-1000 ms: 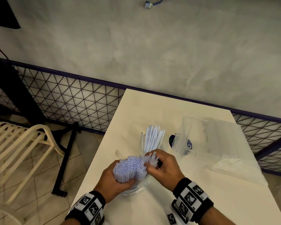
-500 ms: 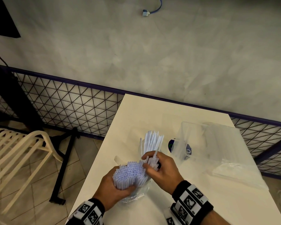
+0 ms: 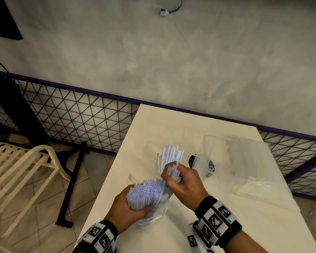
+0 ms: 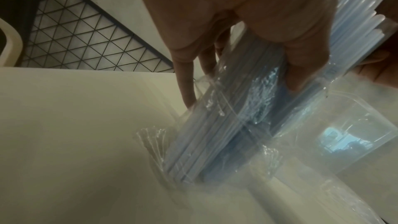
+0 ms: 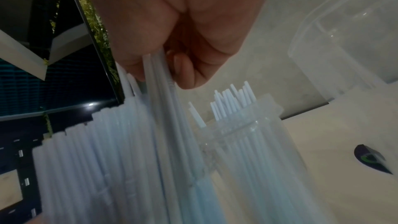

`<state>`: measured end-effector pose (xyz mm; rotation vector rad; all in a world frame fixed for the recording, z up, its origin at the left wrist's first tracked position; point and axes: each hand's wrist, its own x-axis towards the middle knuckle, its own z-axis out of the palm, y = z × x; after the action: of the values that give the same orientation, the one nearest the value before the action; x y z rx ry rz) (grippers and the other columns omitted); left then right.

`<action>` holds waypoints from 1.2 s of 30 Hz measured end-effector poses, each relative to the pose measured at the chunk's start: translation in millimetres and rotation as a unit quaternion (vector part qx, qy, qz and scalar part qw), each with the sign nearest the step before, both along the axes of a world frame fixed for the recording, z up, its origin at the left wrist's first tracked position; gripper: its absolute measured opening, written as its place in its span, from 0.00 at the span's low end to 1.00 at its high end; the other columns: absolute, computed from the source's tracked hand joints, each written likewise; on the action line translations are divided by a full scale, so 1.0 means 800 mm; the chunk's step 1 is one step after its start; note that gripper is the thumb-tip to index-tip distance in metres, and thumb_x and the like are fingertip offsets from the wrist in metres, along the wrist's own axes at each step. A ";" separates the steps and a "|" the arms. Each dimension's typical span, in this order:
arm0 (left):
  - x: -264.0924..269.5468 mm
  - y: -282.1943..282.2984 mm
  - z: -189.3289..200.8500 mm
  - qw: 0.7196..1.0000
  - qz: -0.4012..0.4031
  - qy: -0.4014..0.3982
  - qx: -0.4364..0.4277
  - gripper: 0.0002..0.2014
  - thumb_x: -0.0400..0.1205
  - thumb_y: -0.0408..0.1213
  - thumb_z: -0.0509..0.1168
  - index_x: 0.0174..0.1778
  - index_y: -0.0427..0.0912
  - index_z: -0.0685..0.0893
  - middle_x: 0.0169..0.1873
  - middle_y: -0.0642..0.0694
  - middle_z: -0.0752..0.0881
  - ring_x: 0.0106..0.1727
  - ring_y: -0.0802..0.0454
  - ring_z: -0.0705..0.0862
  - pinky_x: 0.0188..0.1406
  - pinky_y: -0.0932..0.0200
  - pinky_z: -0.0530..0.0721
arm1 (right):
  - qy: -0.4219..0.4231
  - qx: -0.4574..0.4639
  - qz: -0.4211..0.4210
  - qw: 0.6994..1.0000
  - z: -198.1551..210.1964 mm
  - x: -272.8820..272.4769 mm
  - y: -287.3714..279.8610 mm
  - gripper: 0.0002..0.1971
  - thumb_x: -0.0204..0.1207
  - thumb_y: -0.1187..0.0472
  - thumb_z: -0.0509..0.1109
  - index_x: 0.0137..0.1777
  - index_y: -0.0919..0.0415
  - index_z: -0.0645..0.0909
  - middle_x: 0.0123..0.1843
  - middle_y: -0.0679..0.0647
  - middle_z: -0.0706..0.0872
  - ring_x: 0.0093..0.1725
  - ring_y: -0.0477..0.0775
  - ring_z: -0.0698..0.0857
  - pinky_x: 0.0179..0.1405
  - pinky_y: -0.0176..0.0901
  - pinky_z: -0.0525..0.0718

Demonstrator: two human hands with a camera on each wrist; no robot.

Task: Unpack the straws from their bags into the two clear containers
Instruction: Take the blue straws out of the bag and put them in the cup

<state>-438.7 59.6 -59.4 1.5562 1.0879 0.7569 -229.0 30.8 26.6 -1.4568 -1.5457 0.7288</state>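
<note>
My left hand [image 3: 130, 210] grips a thick bundle of pale blue straws [image 3: 146, 193] still sheathed in its clear plastic bag [image 4: 226, 134], the bag's bottom resting on the white table [image 3: 171, 128]. My right hand [image 3: 182, 181] pinches a small bunch of straws [image 5: 163, 91] at the bundle's top right, lifted partly out. Just behind stands a clear container [image 5: 254, 142] with several white straws [image 3: 170, 156] upright in it. A second clear container [image 3: 217, 154] stands to the right; whether it holds anything I cannot tell.
Clear plastic bags [image 3: 259, 172] lie at the table's right side. A dark blue round object [image 3: 192, 161] sits beside the containers. A cream chair [image 3: 20, 167] and a black table base [image 3: 69, 189] stand on the floor left of the table; a mesh fence [image 3: 71, 119] runs behind.
My right hand has drawn its small bunch of straws upward and away from the bundle, toward the container with straws. The left hand keeps its hold on the bagged bundle.
</note>
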 end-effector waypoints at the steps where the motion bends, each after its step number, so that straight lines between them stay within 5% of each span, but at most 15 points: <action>1: 0.000 0.001 0.000 1.000 0.001 0.002 0.002 0.27 0.64 0.37 0.85 0.57 0.52 0.83 0.51 0.72 0.87 0.52 0.69 0.87 0.50 0.78 0.82 | 0.013 0.003 -0.008 1.000 0.002 0.000 0.001 0.05 0.77 0.66 0.72 0.45 0.54 0.85 0.41 0.47 0.88 0.40 0.46 0.86 0.41 0.33 0.82; 10: 0.000 0.001 0.000 1.000 -0.001 0.002 -0.004 0.29 0.64 0.36 0.85 0.56 0.55 0.80 0.50 0.77 0.85 0.52 0.74 0.85 0.48 0.82 0.79 | 0.061 -0.011 -0.040 0.997 0.005 -0.013 0.013 0.08 0.83 0.58 0.70 0.42 0.57 0.84 0.35 0.47 0.85 0.37 0.43 0.83 0.40 0.36 0.81; 14: 0.000 0.002 0.001 1.000 -0.003 -0.010 -0.014 0.32 0.59 0.49 0.85 0.57 0.55 0.80 0.51 0.74 0.85 0.54 0.72 0.85 0.48 0.79 0.80 | 0.080 0.002 -0.063 0.995 0.003 -0.020 0.018 0.13 0.84 0.53 0.66 0.43 0.57 0.86 0.41 0.48 0.90 0.43 0.47 0.88 0.46 0.38 0.84; 16: -0.001 0.001 -0.001 1.000 0.003 -0.018 -0.021 0.35 0.55 0.55 0.82 0.58 0.54 0.81 0.52 0.73 0.85 0.54 0.70 0.86 0.49 0.78 0.81 | 0.109 0.015 -0.078 0.991 0.005 -0.027 0.021 0.14 0.84 0.52 0.64 0.42 0.59 0.84 0.37 0.50 0.89 0.41 0.51 0.88 0.46 0.44 0.85; 19: -0.001 0.000 -0.002 0.999 0.005 -0.023 -0.028 0.37 0.53 0.56 0.81 0.59 0.52 0.81 0.50 0.65 0.89 0.53 0.69 0.86 0.48 0.79 0.81 | 0.170 0.040 -0.103 0.979 0.018 -0.036 0.024 0.17 0.83 0.49 0.64 0.41 0.63 0.80 0.30 0.53 0.86 0.36 0.52 0.89 0.42 0.38 0.84; 22: -0.001 0.001 -0.002 0.999 0.006 -0.018 -0.033 0.36 0.55 0.53 0.83 0.59 0.52 0.81 0.51 0.59 0.90 0.53 0.68 0.87 0.48 0.78 0.82 | 0.203 0.058 -0.118 0.970 0.037 -0.040 0.029 0.16 0.80 0.51 0.64 0.38 0.63 0.78 0.25 0.55 0.82 0.27 0.50 0.84 0.34 0.37 0.82; 25: -0.002 0.001 -0.001 0.999 0.011 -0.010 -0.033 0.31 0.60 0.44 0.86 0.59 0.52 0.82 0.51 0.67 0.88 0.53 0.68 0.87 0.48 0.75 0.82 | 0.233 0.077 -0.134 0.960 0.055 -0.038 0.035 0.16 0.82 0.58 0.68 0.36 0.69 0.75 0.24 0.59 0.78 0.23 0.49 0.77 0.29 0.38 0.78; 27: -0.004 0.001 0.000 0.999 0.013 -0.010 -0.031 0.31 0.59 0.48 0.86 0.57 0.53 0.83 0.51 0.70 0.87 0.53 0.68 0.87 0.47 0.75 0.83 | 0.248 0.086 -0.137 0.955 0.067 -0.035 0.040 0.16 0.82 0.60 0.69 0.36 0.70 0.74 0.25 0.62 0.75 0.22 0.49 0.75 0.27 0.38 0.76; 36: -0.006 0.003 0.005 0.999 0.039 0.000 -0.034 0.23 0.64 0.30 0.84 0.51 0.44 0.84 0.45 0.68 0.89 0.46 0.68 0.88 0.40 0.75 0.83 | 0.326 0.111 -0.128 0.930 0.117 -0.013 0.067 0.16 0.83 0.59 0.69 0.33 0.57 0.71 0.23 0.48 0.70 0.21 0.49 0.70 0.25 0.43 0.73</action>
<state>-443.6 61.7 -55.2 1.4640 1.1683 0.7633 -239.7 84.6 120.2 -1.0648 -0.8731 0.7515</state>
